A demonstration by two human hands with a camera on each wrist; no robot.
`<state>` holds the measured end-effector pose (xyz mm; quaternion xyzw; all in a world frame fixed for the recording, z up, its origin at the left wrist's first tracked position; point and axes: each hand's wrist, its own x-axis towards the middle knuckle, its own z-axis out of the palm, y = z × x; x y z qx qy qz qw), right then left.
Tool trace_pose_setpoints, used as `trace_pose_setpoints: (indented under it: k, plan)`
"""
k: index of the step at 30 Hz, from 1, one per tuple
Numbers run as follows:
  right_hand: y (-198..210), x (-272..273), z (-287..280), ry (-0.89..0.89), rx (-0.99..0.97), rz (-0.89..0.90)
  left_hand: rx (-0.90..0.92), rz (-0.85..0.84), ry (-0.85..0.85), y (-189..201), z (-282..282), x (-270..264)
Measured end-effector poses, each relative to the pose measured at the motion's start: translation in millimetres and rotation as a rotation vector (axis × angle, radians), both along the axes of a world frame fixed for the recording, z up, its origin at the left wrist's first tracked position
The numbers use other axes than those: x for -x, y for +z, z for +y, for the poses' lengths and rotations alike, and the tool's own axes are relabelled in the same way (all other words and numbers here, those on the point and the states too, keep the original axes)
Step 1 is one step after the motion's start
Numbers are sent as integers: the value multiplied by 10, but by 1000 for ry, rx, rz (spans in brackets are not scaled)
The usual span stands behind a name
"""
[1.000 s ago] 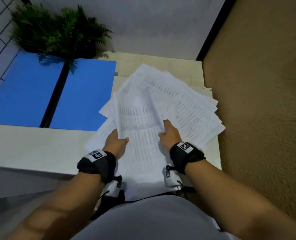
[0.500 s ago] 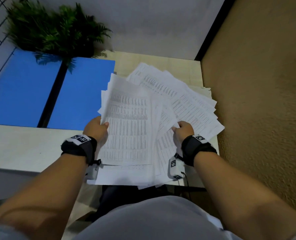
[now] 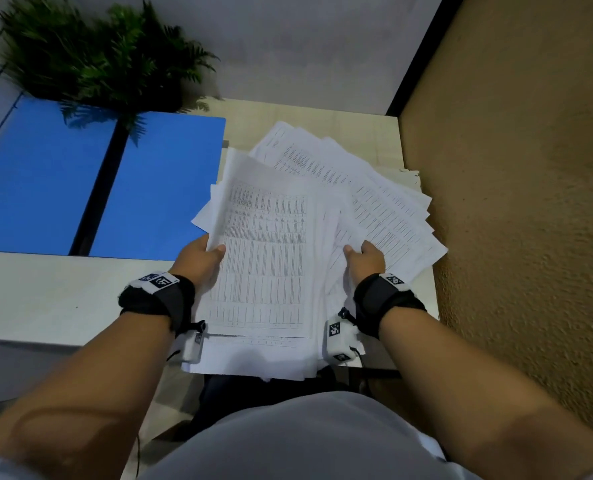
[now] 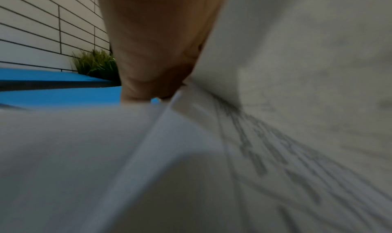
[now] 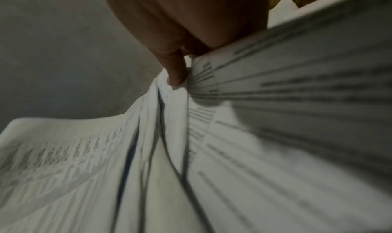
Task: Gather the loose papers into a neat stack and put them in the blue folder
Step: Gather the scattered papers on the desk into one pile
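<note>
2 hands [image 3: 281, 259] gripping papers [image 3: 270, 258]

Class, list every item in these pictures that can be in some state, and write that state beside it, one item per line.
papers: fanned out, not yet squared into a stack, outside the folder.
blue folder: lying open and flat on the desk, no papers inside.
left hand: grips the left edge of the top sheets, thumb on top.
right hand: grips the fanned sheets on the right.
plant: upright behind the folder.
</note>
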<state>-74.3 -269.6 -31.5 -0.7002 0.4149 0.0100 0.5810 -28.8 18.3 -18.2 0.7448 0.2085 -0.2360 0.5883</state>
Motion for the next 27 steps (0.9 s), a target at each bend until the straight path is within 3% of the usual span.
trace_pose_setpoints:
  k: [2, 8, 10, 13, 16, 18, 23, 27]
  plan:
    - [71, -78, -81, -3, 27, -35, 58, 14, -58, 65, 15, 42]
    - [356, -291, -153, 228, 11, -45, 108, 34, -242, 157, -66, 143]
    - [390, -285, -161, 260, 88, -56, 91, 0, -207, 100, -110, 185]
    - [282, -214, -204, 100, 43, -105, 132, -13, -19, -17, -98, 222]
    - [171, -80, -289, 45, 146, 27, 146, 2, 91, -58, -84, 249]
    - [105, 17, -275, 79, 191, 105, 139, 0, 102, -101, -96, 278]
    - [164, 201, 134, 180, 22, 106, 32, 34, 22, -194, -298, 301]
    - [187, 303, 272, 284, -118, 3, 22, 118, 8, -235, -452, 345]
